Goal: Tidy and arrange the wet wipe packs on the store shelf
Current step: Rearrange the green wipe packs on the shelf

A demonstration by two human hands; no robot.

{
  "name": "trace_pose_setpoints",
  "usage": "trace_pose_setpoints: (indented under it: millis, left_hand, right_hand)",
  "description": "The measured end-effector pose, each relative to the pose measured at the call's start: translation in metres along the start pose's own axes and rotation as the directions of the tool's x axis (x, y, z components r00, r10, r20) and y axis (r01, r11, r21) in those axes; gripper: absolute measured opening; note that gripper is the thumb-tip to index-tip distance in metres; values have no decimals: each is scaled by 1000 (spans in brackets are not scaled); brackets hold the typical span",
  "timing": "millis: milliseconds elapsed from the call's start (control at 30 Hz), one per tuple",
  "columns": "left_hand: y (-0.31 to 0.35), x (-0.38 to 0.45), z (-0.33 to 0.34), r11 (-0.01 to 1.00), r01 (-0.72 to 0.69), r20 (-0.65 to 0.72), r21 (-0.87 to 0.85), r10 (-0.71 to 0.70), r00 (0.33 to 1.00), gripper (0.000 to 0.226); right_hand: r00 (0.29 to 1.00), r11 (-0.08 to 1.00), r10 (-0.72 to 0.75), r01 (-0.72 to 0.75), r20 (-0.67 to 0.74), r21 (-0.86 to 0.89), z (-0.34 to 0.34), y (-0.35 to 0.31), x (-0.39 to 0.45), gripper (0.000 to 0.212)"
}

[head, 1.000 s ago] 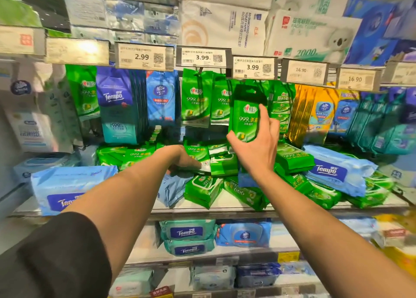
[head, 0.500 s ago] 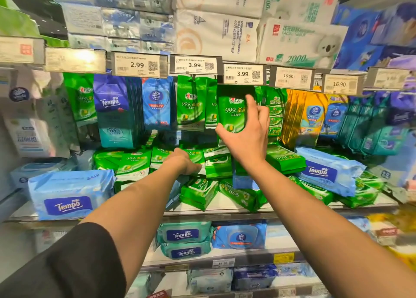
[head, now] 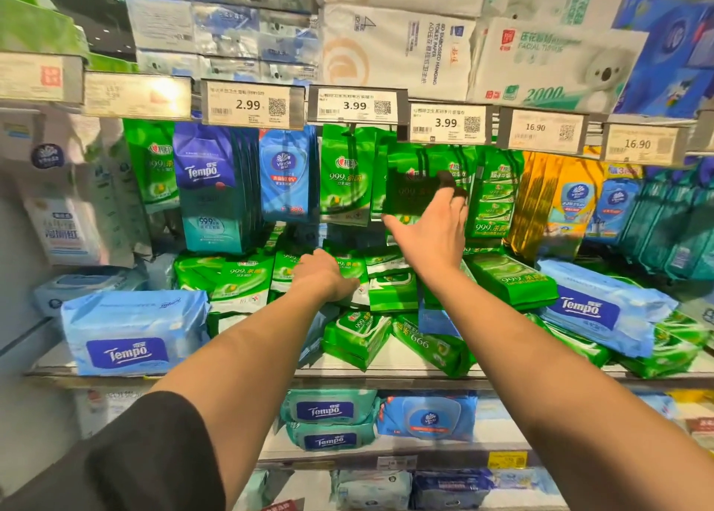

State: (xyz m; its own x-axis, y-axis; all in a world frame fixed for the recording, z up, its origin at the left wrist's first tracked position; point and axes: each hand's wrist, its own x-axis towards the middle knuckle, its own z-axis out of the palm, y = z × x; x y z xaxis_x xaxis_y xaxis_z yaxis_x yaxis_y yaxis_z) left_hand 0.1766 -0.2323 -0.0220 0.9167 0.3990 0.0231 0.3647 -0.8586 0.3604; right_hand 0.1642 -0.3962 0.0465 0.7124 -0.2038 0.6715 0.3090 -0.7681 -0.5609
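Note:
Green wet wipe packs hang in rows (head: 345, 174) under the 3.99 tags, and more lie in a loose pile (head: 239, 279) on the shelf (head: 386, 369) below. My right hand (head: 430, 236) is raised to the hanging rows and holds a green pack (head: 411, 192) between thumb and fingers, pressed against the hanging ones; that pack is in shadow. My left hand (head: 326, 277) is lower, on the pile, with fingers curled over a lying green pack (head: 357, 292). Its fingertips are hidden.
Blue Tempo packs (head: 208, 186) and Vinda packs (head: 284, 174) hang to the left. Large blue Tempo packs lie at the left (head: 131, 333) and right (head: 595, 306) of the shelf. Price tags (head: 355, 105) line the edge above, with tissue bales (head: 394, 47) on top.
My right hand has lifted the green pack higher and to the right, up into the hanging row under the second 3.99 tag. My left hand has stayed on the pile.

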Motion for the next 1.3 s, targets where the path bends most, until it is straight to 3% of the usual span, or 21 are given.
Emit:
trace_pose_setpoints:
  millis: [133,233,333,433,633,767,900,1000,1100,1200,1300]
  left_hand:
    - [10,7,8,1000,-1,-33,17,1,999,103]
    - [15,11,11,999,29,-18,40,-29,999,108]
    - [16,16,12,996,15,-9,83,-15,1000,115]
    - [14,20,11,995,3,1,99,-3,1000,118]
    - [14,23,8,996,9,35,92,-13,999,126]
    - [13,19,7,999,41,44,7,-42,998,127]
    - [11,12,6,994,75,9,-78,-74,997,109]
    - [8,6,5,995,83,-14,-55,-84,996,98]
    - [1,2,-2,996,80,-21,-39,-81,997,99]
    - [-6,-3,-11,998,59,-29,-30,-60,998,100]
    - [-13,-8,-19,998,62,-6,-13,-62,998,104]
  right_hand:
    - [996,996,75,-73,50,-46,21,-4,10,58]
    - [976,989,150,-145,161,-40,35,-2,20,35]
    - [963,981,146,-111,228,-161,47,0,30,55]
    - [986,1000,-1,6,167,-29,56,-3,38,79]
    - [988,994,-3,-13,157,104,75,1,47,77]
    - [983,999,-39,42,180,-14,75,13,53,76]
    - [968,982,13,36,252,-188,70,28,43,79]
    - [946,974,99,-29,307,-225,67,40,17,56]
    - [956,968,52,23,288,-250,66,46,-4,59]
    - [889,935,82,87,450,-343,66,38,-8,79]
    - [806,885,74,218,587,-411,70,27,-6,85]
